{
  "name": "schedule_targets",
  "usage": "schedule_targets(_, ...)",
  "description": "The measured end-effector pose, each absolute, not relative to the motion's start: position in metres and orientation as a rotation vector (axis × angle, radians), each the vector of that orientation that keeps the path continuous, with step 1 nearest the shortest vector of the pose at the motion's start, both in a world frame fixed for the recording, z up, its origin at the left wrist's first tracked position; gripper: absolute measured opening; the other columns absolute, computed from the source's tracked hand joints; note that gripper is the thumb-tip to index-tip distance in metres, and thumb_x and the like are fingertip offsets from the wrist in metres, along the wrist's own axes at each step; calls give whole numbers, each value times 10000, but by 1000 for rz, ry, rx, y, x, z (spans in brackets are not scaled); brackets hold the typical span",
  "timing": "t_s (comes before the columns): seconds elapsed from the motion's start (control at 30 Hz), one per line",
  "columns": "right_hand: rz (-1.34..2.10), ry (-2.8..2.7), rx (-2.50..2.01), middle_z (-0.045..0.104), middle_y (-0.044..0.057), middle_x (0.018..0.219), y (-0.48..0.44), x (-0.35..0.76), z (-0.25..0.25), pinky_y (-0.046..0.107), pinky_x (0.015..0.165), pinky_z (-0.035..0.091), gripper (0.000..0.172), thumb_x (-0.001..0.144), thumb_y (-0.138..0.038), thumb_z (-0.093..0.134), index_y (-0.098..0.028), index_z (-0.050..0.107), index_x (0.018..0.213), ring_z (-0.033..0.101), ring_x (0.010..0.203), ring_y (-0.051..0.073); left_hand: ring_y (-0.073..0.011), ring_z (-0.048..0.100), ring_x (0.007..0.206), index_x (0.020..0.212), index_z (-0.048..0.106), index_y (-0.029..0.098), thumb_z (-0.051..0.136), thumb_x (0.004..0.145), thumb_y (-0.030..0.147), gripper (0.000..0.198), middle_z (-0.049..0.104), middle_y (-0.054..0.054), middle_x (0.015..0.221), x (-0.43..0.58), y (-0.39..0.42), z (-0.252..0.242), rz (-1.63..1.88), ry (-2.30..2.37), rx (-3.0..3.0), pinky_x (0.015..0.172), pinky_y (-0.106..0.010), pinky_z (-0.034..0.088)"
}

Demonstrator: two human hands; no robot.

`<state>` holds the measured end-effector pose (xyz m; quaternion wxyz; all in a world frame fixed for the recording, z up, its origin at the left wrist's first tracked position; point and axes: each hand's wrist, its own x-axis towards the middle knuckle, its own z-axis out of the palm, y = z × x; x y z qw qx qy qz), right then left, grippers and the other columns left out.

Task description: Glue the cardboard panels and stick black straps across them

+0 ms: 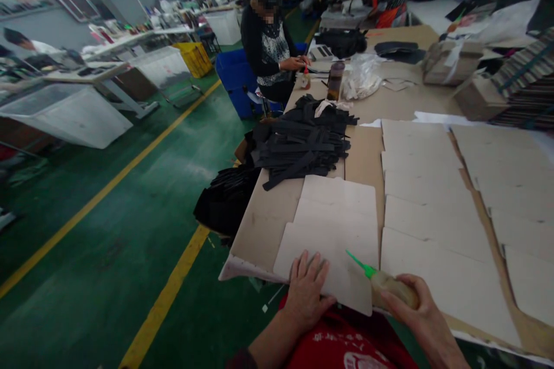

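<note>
My left hand (306, 285) lies with fingers stretched out on the near edge of a pale cardboard sheet (331, 242). Another sheet (335, 196) lies behind it, the two overlapping. In my right hand (418, 302) is a squeeze bottle (392, 288) with a long green nozzle, tilted so that the nozzle points left and away over the sheet. Whether the tip touches the cardboard I cannot tell. Beyond the sheets is a heap of black strips (303, 138) near the table's left edge.
Rows of overlapping cardboard sheets (428, 213) cover the table's right side. Farther back stand a jar of dark liquid (334, 82), a clear plastic bag (361, 78) and stacked boards (523, 78). A co-worker (270, 46) sits at the far left edge. Black pieces (225, 202) fill a container beside the table.
</note>
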<state>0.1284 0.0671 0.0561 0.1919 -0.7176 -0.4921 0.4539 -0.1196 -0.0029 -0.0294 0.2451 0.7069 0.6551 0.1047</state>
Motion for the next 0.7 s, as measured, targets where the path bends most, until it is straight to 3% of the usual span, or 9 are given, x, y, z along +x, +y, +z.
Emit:
schedule_targets(0.13,1219,-1509,-2039,661,27,935,67,129,48,366,759,512,613,692,-672,606,-251,527,1130,640,829,252,-394,113,1482,1509,283,324,490,821,732,827,250,-53,1613,-115,-3,-36,211,1803,1971,1174,-644,149)
schedule_targets(0.27,999,-1857,-1806,625,70,1101,68,134,41,379,907,488,471,761,-546,603,-221,566,1100,609,995,254,-376,65,1493,1540,184,173,438,816,770,972,131,-138,1633,-105,-3,-41,188,1794,2007,1185,-603,160)
schedule_targets(0.37,836,-2058,-1578,595,87,1101,67,137,38,406,954,469,345,834,-466,573,-216,568,1072,584,1030,251,-361,58,1497,1536,132,79,410,817,783,1044,97,-190,1625,-98,-3,-42,189,1763,2034,1198,-553,159)
schedule_targets(0.7,625,-2260,-1442,583,72,1075,64,143,34,430,879,509,258,909,-432,559,-250,558,1091,582,964,246,-401,-33,1483,1553,94,202,396,812,796,997,-59,-200,1611,-105,0,-28,90,1641,2030,1187,-601,128)
